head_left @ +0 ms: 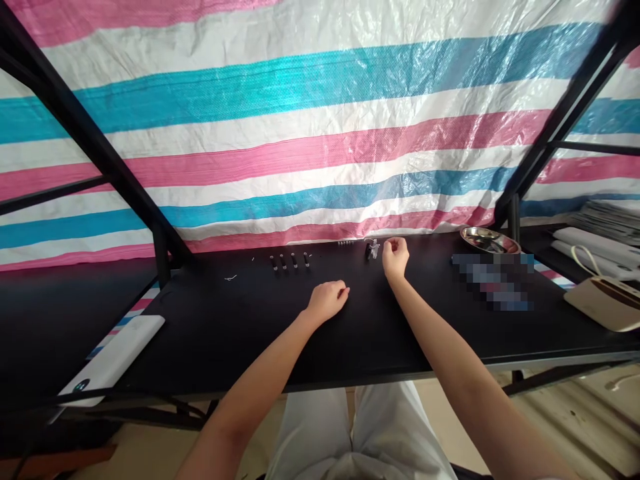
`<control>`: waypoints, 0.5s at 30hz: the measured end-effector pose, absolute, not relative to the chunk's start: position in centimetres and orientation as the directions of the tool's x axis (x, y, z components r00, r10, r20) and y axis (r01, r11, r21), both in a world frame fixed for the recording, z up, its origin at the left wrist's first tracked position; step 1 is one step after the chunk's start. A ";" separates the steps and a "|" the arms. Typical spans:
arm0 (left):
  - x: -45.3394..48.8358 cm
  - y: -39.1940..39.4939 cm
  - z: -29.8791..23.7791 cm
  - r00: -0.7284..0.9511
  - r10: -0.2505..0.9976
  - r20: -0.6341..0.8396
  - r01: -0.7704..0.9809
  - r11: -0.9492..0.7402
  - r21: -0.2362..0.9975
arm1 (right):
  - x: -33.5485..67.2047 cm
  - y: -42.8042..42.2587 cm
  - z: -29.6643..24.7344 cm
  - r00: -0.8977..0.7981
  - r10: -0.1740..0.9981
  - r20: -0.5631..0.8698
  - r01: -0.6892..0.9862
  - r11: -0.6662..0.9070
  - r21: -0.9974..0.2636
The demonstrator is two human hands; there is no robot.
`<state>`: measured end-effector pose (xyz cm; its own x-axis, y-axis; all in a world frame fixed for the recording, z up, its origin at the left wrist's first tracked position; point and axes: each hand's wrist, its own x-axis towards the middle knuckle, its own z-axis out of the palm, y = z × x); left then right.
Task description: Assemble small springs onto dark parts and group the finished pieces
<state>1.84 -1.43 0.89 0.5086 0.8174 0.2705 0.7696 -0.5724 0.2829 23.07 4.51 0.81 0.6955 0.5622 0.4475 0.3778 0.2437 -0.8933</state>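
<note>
My left hand [327, 300] rests over the middle of the black table [350, 347], its fingers curled closed. Whatever it may hold is hidden. Farther back and to the right, my right hand [395, 257] is closed too, with fingertips bent together; I cannot make out anything in them. Just left of it is a small cluster of clear and dark pieces [373, 250], apart from the fingers. Several short black cylinders [295, 261] with pale ends form a row left of centre. A line of tiny metallic pieces [345, 243] lies near the back edge.
A shiny metal dish [490, 241] sits at the back right, behind a pixelated patch [493, 281]. A beige pouch [605, 301] and stacked papers [607, 223] are far right. At left lie a long white object [115, 357] and thin pale scraps [231, 277]. Black frame bars [95, 140] slant upward.
</note>
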 end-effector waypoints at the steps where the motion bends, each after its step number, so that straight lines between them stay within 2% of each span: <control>1: 2.3 -1.4 0.8 0.538 0.797 0.275 0.755 -0.600 0.265 | 23.2 4.8 0.1 0.706 0.563 0.429 0.376 0.215 -0.901; 4: 3.7 -0.8 0.8 0.606 0.752 0.260 0.720 -0.658 0.221 | 23.5 5.1 -1.5 0.707 0.602 0.372 0.360 0.147 -0.921; 8: 5.9 1.2 1.2 0.650 0.728 0.219 0.711 -0.684 0.166 | 23.8 5.0 -2.1 0.622 0.712 0.327 0.384 0.088 -0.919; 15: 9.3 4.7 1.6 0.576 0.798 0.179 0.770 -0.603 0.210 | 24.3 5.2 -2.5 0.534 0.780 0.325 0.468 0.048 -0.882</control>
